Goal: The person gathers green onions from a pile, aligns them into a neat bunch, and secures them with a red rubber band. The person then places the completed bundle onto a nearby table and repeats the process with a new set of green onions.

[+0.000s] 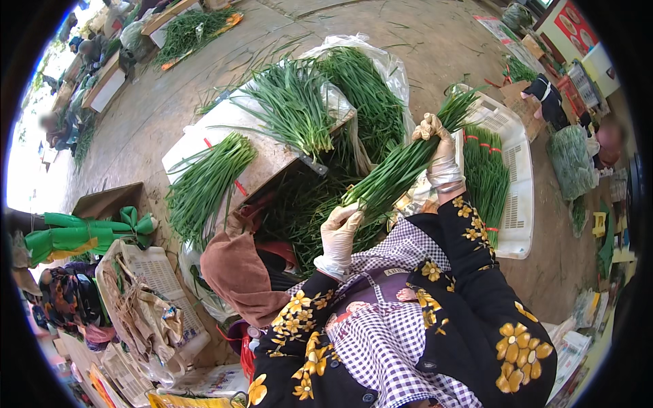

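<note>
My right hand [440, 148], in a pale thin glove, is closed around the upper part of a bunch of long green Chinese chives [395, 173]. My left hand [339, 237], gloved too, pinches at the pale stem ends of this bunch; whether it grips a single stem is hard to see. The bunch slants over my lap, leaf tips up to the right. Beyond it, a loose pile of chives [296, 102] lies on a white-topped board [265, 168]. Another bunch of chives [209, 183] rests at the board's near left, with a red tie beside it.
On the right stands a white plastic crate [518, 183] holding chive bunches tied in red [484, 178]. A clear plastic bag [403, 76] full of chives is behind the board. Loose leaves [301, 204] heap below it. A brown cloth [240, 270] drapes at left. Other people sit farther off.
</note>
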Demonstrator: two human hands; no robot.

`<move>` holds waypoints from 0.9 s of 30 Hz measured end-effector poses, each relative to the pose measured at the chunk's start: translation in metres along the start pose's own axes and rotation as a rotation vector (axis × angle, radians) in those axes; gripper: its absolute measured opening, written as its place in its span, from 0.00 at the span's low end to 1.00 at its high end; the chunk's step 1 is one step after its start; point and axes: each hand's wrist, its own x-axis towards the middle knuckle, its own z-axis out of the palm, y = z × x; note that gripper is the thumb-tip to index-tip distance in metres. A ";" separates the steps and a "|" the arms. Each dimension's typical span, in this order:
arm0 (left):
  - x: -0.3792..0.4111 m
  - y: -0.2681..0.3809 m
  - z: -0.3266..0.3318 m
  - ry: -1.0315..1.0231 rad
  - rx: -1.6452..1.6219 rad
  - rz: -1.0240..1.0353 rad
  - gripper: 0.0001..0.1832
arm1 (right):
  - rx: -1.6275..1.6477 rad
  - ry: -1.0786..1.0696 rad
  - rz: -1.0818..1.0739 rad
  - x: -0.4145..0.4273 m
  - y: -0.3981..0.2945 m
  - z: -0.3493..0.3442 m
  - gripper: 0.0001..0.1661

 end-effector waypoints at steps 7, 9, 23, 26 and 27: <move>0.000 0.016 -0.068 -0.476 1.189 -0.105 0.07 | -0.007 0.099 -0.089 0.007 -0.036 0.000 0.14; 0.001 0.011 -0.085 -0.556 1.521 -0.430 0.17 | -0.027 0.098 -0.149 0.004 -0.039 0.006 0.12; 0.026 0.022 -0.012 -0.243 -0.280 -0.285 0.28 | -0.074 -0.189 -0.009 -0.013 -0.018 0.061 0.12; 0.020 0.043 -0.002 -0.237 -0.199 -0.259 0.28 | 0.018 -0.273 -0.025 -0.012 -0.016 0.041 0.10; 0.020 0.042 -0.004 -0.216 -0.199 -0.262 0.27 | 0.041 -0.260 -0.029 -0.011 -0.014 0.041 0.10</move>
